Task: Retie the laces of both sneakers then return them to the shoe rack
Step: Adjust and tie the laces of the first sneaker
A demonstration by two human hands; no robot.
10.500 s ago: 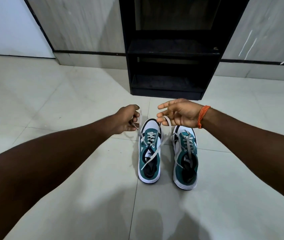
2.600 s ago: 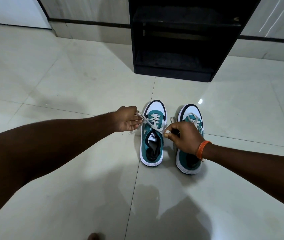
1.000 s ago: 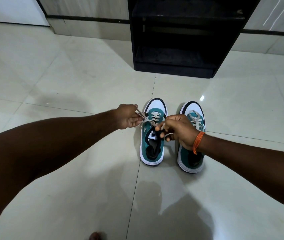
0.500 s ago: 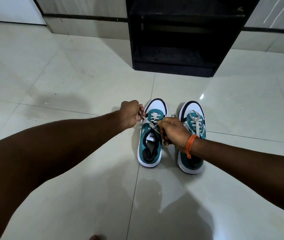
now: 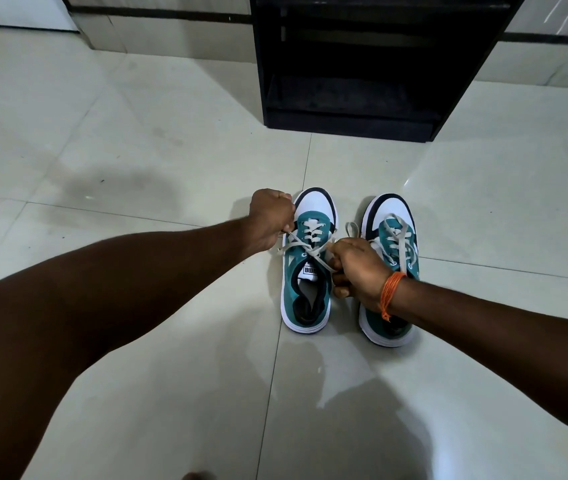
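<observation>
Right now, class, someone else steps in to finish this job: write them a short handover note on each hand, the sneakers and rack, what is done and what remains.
Left hand: closed on one lace end of the left sneaker, pulling it out to the left.
Right hand: closed on the other end; the laces cross above the tongue.
Right sneaker: beside it on the floor, laces loose.
Shoe rack: ahead, no shoes on the visible shelves.
Done: first crossing on the left sneaker only.
Left: finish that bow, tie the right sneaker, put both on the rack.
</observation>
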